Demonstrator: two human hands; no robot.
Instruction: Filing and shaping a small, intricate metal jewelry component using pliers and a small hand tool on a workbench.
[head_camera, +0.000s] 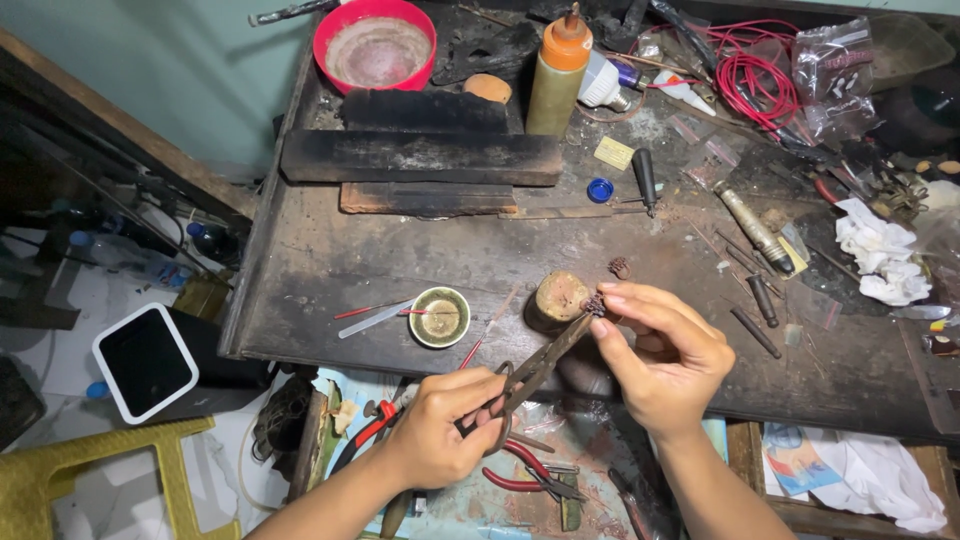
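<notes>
Left hand: grips pliers, tips on a small dark piece.
Right hand: pinches that piece.
Surface: wooden stump just behind.

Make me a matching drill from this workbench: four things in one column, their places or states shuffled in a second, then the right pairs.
Things:
1. red bowl
2. pliers
3. orange-capped bottle
4. small round dish

Places or states:
A. gripped in the left hand
B. near the front edge of the bench, beside a flat metal strip
C. far left corner of the bench
D. standing upright at the back, right of the bowl

Pairs: 1-C, 2-A, 3-D, 4-B
</notes>
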